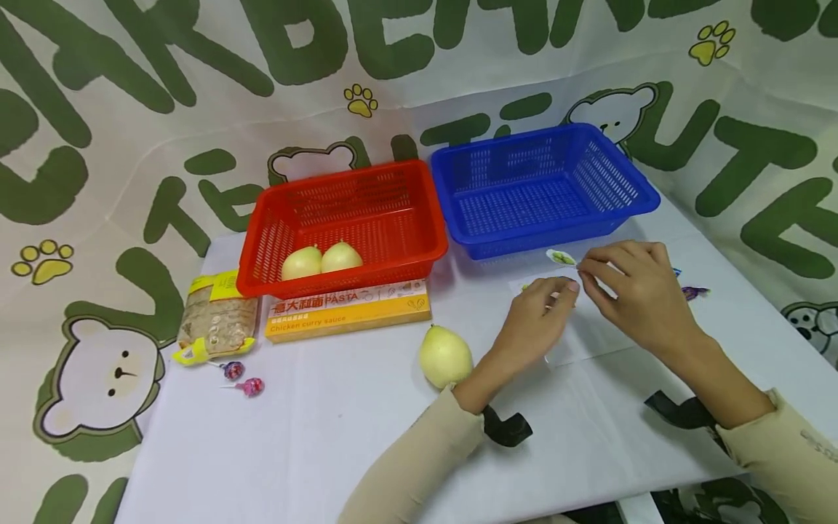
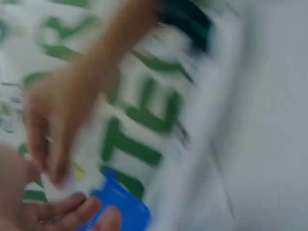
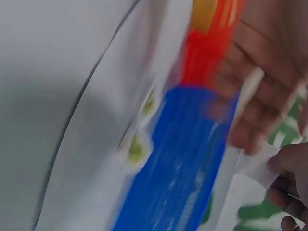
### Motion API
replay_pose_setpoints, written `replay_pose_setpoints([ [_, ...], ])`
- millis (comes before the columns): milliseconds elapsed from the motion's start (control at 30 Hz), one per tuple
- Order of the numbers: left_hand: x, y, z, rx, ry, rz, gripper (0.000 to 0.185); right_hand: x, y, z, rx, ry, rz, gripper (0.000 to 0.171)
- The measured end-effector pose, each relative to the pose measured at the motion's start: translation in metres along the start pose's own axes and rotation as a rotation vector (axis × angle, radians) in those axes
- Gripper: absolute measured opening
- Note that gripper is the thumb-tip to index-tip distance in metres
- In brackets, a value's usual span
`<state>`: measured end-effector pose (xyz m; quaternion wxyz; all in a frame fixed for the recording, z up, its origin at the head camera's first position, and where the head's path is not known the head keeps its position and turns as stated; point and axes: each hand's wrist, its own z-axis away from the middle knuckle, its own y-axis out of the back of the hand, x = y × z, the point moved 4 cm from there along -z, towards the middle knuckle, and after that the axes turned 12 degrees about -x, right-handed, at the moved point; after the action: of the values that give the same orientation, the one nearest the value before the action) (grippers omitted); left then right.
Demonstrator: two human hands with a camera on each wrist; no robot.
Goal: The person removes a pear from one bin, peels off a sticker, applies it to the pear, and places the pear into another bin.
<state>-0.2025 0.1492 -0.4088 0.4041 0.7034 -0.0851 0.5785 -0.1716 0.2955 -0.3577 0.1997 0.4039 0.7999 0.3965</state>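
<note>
Both hands, left (image 1: 533, 316) and right (image 1: 638, 291), pinch a small white packet (image 1: 561, 257) near the blue basket (image 1: 543, 189). It looks light, thin and floppy, probably crinkly. Best held by its edges.

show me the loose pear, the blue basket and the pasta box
loose pear (image 1: 445, 356), head view, middle of its skin
blue basket (image 1: 644, 191), head view, right rim
pasta box (image 1: 347, 313), head view, front face

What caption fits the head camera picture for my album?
Two hands pinch a small white wrapper in front of a blue basket, a pear nearby.
</note>
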Motion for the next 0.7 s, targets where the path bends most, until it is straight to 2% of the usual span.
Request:
replay_pose_setpoints([
  [33,0.005,0.009,0.007,0.04,0.003,0.136,0.045,-0.01,0.0,-0.004,0.017,0.031,0.001,0.021],
  [67,0.008,0.017,0.013,0.081,0.006,0.23,0.04,-0.02,0.0,-0.008,0.03,0.057,0.003,0.026],
  [133,0.012,0.033,0.024,0.148,0.016,0.351,0.031,-0.037,-0.001,-0.015,0.065,0.1,0.013,0.031],
  [200,0.011,0.046,0.033,0.188,0.033,0.376,0.023,-0.051,-0.003,-0.022,0.083,0.134,0.009,0.032],
  [333,0.0,0.068,0.05,0.231,0.01,0.408,0.013,-0.073,-0.009,-0.034,0.076,0.182,-0.023,0.03],
  [400,-0.008,0.076,0.059,0.247,0.009,0.444,0.013,-0.081,-0.011,-0.039,0.084,0.199,-0.046,0.03],
  [567,-0.02,0.089,0.081,0.254,0.012,0.529,0.019,-0.099,-0.014,-0.048,0.187,0.255,-0.065,0.025],
  [633,-0.022,0.094,0.087,0.242,-0.007,0.529,0.02,-0.104,-0.016,-0.051,0.164,0.251,-0.084,0.028],
  [700,-0.025,0.101,0.094,0.231,-0.038,0.482,0.018,-0.105,-0.019,-0.054,0.069,0.185,-0.158,0.038],
])
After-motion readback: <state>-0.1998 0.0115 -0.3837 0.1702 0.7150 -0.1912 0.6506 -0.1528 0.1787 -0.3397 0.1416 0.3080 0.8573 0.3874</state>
